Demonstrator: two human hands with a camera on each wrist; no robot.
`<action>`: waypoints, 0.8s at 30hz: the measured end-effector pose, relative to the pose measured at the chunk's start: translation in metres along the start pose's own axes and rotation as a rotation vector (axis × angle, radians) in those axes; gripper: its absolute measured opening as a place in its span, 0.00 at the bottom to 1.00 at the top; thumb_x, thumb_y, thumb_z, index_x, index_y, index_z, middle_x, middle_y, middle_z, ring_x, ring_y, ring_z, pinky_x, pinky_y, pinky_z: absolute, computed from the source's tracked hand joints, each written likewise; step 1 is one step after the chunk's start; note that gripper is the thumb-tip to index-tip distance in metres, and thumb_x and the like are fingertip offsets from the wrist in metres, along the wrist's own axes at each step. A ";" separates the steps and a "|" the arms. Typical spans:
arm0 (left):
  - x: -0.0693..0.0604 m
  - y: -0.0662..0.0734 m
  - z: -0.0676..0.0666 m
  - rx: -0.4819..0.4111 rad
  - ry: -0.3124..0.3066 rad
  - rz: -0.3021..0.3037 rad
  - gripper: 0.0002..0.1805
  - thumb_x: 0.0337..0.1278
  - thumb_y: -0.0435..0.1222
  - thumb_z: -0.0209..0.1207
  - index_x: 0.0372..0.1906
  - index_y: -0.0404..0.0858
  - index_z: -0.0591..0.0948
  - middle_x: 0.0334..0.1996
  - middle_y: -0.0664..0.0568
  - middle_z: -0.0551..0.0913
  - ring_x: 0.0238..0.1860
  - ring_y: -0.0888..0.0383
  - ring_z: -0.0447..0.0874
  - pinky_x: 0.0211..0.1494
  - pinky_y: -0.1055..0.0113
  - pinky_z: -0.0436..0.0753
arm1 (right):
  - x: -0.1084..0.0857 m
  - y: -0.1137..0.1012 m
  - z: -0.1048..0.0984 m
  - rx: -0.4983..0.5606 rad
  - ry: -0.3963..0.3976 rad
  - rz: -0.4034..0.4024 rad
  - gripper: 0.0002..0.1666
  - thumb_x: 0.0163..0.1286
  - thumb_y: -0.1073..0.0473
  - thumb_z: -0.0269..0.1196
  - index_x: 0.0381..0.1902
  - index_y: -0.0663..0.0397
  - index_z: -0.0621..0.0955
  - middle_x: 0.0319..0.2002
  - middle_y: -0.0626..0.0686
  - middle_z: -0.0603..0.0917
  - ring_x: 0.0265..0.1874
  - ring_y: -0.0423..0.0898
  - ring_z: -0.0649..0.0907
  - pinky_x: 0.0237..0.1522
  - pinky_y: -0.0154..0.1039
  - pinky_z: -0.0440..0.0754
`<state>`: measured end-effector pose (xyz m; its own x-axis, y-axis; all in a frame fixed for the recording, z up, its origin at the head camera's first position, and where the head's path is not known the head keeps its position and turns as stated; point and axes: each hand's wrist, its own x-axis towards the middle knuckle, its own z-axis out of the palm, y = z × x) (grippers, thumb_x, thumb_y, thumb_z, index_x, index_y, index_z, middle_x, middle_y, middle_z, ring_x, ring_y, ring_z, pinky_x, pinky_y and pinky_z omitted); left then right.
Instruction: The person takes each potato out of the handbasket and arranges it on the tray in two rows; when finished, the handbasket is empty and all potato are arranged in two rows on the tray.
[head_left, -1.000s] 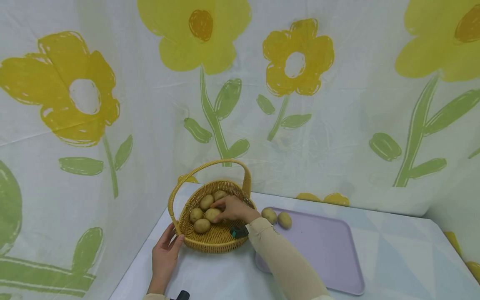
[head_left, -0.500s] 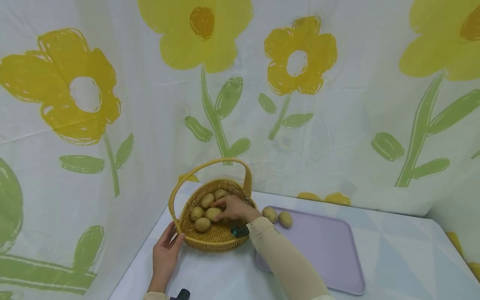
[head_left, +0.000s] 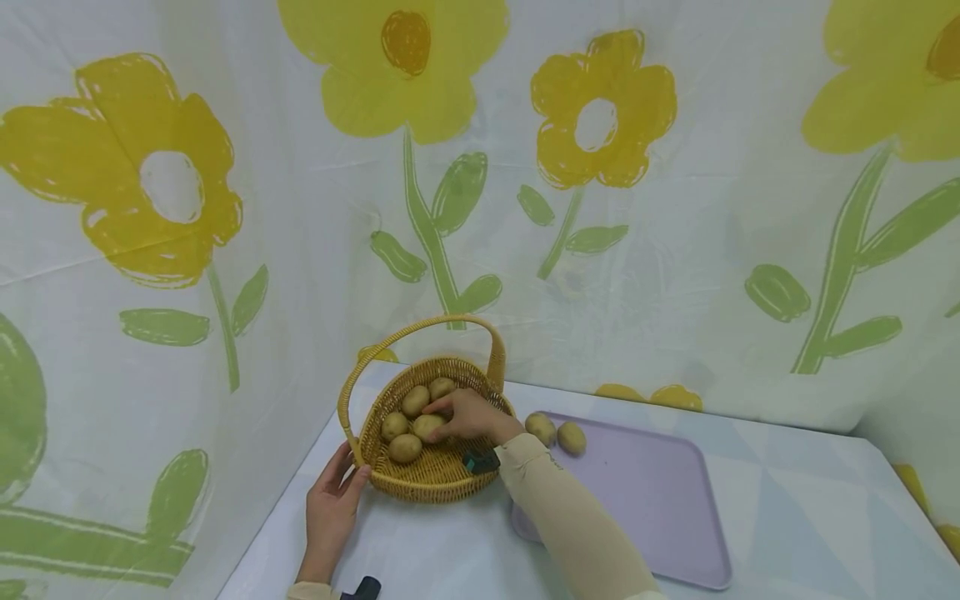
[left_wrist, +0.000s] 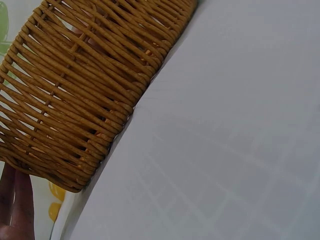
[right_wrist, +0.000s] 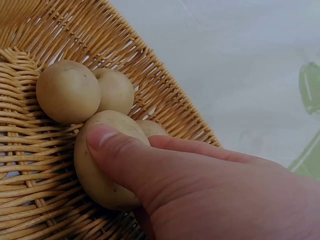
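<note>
Wicker basket (head_left: pixel 431 492) could tip, I judge, if the left hand (head_left: pixel 330 510) gripping its side slackens while the right hand (head_left: pixel 472 415), fingers clamped round one potato (right_wrist: pixel 99 179), pushes.

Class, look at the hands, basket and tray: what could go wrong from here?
1. The right hand grips a potato that lies close to others; moving it might set them rolling.
2. The left hand holds the basket at one end only, so a bump might swing it.
3. The right sleeve passes close to two potatoes at a corner of the tray and might knock them.
</note>
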<state>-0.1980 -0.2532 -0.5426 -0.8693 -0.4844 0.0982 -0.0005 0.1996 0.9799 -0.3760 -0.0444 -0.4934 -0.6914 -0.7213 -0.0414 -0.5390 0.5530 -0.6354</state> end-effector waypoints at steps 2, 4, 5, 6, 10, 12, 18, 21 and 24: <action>0.000 -0.001 0.000 -0.007 0.002 0.002 0.34 0.67 0.36 0.66 0.75 0.39 0.69 0.74 0.44 0.71 0.53 0.90 0.68 0.58 0.92 0.77 | -0.001 -0.001 0.000 0.012 -0.001 0.006 0.30 0.59 0.44 0.77 0.59 0.41 0.86 0.59 0.45 0.87 0.61 0.45 0.81 0.66 0.38 0.82; 0.000 -0.001 -0.001 -0.013 0.004 0.005 0.34 0.66 0.36 0.66 0.75 0.39 0.69 0.74 0.44 0.72 0.53 0.91 0.68 0.57 0.92 0.77 | -0.002 -0.001 0.000 0.028 -0.001 0.015 0.30 0.58 0.43 0.77 0.58 0.41 0.86 0.58 0.46 0.87 0.60 0.45 0.81 0.65 0.37 0.83; -0.001 -0.001 -0.001 -0.013 0.006 0.007 0.34 0.66 0.36 0.66 0.75 0.38 0.69 0.73 0.43 0.72 0.53 0.91 0.68 0.57 0.92 0.77 | -0.002 -0.002 0.000 0.036 -0.002 0.019 0.30 0.58 0.43 0.77 0.58 0.41 0.86 0.58 0.46 0.87 0.60 0.45 0.81 0.65 0.37 0.83; -0.001 -0.001 -0.001 -0.013 0.007 0.009 0.34 0.66 0.35 0.66 0.75 0.38 0.69 0.73 0.43 0.72 0.53 0.91 0.69 0.57 0.92 0.77 | -0.003 -0.002 0.000 0.043 -0.003 0.022 0.30 0.58 0.43 0.77 0.58 0.41 0.86 0.58 0.46 0.87 0.60 0.45 0.82 0.64 0.37 0.83; -0.001 -0.002 -0.002 0.001 0.007 0.005 0.34 0.66 0.36 0.66 0.75 0.38 0.69 0.73 0.42 0.72 0.52 0.91 0.68 0.57 0.93 0.77 | -0.003 -0.003 0.000 0.042 -0.004 0.012 0.30 0.58 0.43 0.77 0.58 0.41 0.86 0.58 0.47 0.87 0.59 0.45 0.82 0.63 0.37 0.84; -0.001 -0.001 -0.002 0.006 0.001 -0.002 0.34 0.67 0.37 0.66 0.75 0.39 0.69 0.73 0.42 0.72 0.52 0.91 0.68 0.57 0.93 0.77 | -0.002 -0.003 0.000 0.040 -0.002 -0.003 0.30 0.59 0.43 0.77 0.58 0.41 0.86 0.58 0.47 0.87 0.59 0.45 0.82 0.64 0.37 0.84; -0.001 -0.001 -0.004 0.013 -0.002 -0.017 0.35 0.67 0.38 0.66 0.76 0.40 0.68 0.74 0.43 0.71 0.54 0.87 0.68 0.57 0.93 0.76 | -0.002 -0.003 -0.002 0.086 0.017 -0.024 0.30 0.60 0.43 0.76 0.60 0.41 0.85 0.59 0.48 0.86 0.60 0.46 0.82 0.62 0.39 0.84; 0.000 -0.001 -0.003 0.011 -0.006 -0.016 0.35 0.66 0.38 0.66 0.76 0.40 0.68 0.74 0.42 0.71 0.56 0.85 0.69 0.58 0.92 0.76 | -0.002 -0.002 -0.003 0.127 0.033 -0.029 0.30 0.61 0.42 0.75 0.60 0.42 0.85 0.59 0.47 0.86 0.60 0.46 0.82 0.63 0.40 0.85; 0.000 -0.002 -0.003 0.010 -0.012 -0.005 0.36 0.66 0.39 0.67 0.76 0.39 0.68 0.74 0.42 0.71 0.56 0.85 0.69 0.59 0.92 0.76 | -0.003 -0.001 -0.004 0.156 0.044 -0.032 0.30 0.62 0.42 0.75 0.61 0.42 0.85 0.59 0.47 0.86 0.61 0.47 0.82 0.63 0.41 0.85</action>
<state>-0.1967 -0.2563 -0.5437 -0.8754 -0.4748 0.0908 -0.0099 0.2054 0.9786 -0.3757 -0.0412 -0.4892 -0.6970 -0.7169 0.0128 -0.4827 0.4559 -0.7478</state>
